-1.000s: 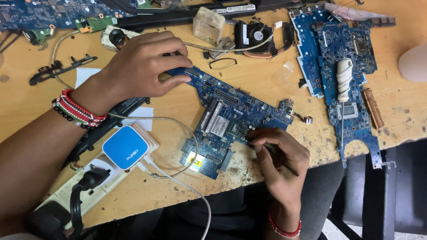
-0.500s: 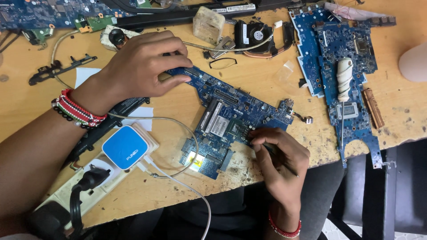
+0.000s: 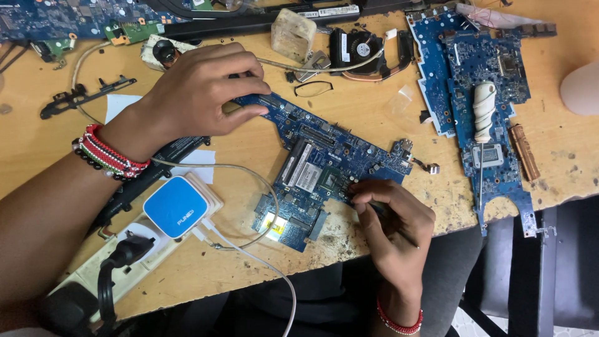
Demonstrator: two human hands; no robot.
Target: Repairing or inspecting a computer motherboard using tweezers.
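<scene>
Blue circuit board (image 3: 324,165), irregular outline, matte, studded with small dark chips and silver connectors, flat on the worn wooden desk (image 3: 374,118) near its front edge. Desk surface yellow-tan, scratched, speckled with dark grime toward the edge.

Left hand (image 3: 199,93) palm down over the board's upper-left corner; fingers (image 3: 246,112) curled and pressed against that corner, pinning it, nothing enclosed in the grip. Beaded red, white and black bracelets (image 3: 106,156) at the wrist.

Right hand (image 3: 393,224) at the board's lower right edge; fingers (image 3: 365,190) pinched tight on a thin dark tool (image 3: 390,221), its tip at the board just beside a square chip. Shaft mostly hidden in the fist; kind of tool not determinable. Red bead band (image 3: 399,324) on that wrist.

Below the left fingers: glossy blue-and-white rounded-square adapter (image 3: 178,206) plugged into a cream power strip (image 3: 112,262), black plug (image 3: 121,253) next to it, thin white cable (image 3: 262,268) looping across the board's lower end.

Right of the right fingers, well apart: second blue board (image 3: 493,68), long and narrow, with a screwdriver (image 3: 482,118) lying on it, handle wrapped in white tape, thin steel shank. Copper-coloured ribbed strip (image 3: 523,153) just beside it.

Above the left fingers: black cooling fan (image 3: 359,47), translucent yellowish block (image 3: 293,34), black plastic bracket (image 3: 87,97).
</scene>
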